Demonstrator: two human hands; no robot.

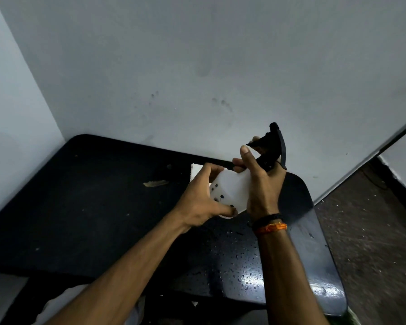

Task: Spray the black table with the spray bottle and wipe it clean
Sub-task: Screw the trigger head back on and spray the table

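Head view: both hands hold a translucent white plastic spray bottle (230, 188) with a black trigger head above the glossy black worktop (103, 219). The left hand (202, 202) grips the bottle's body and base; the right hand (260, 184) wraps its neck below the trigger. Behind the left hand a white sponge-like block (196, 171) lies on the worktop, mostly hidden. A tan scrap (155, 183) lies further left, water droplets (244, 266) nearer. Orange and black wrist threads (268, 224) circle the right wrist.
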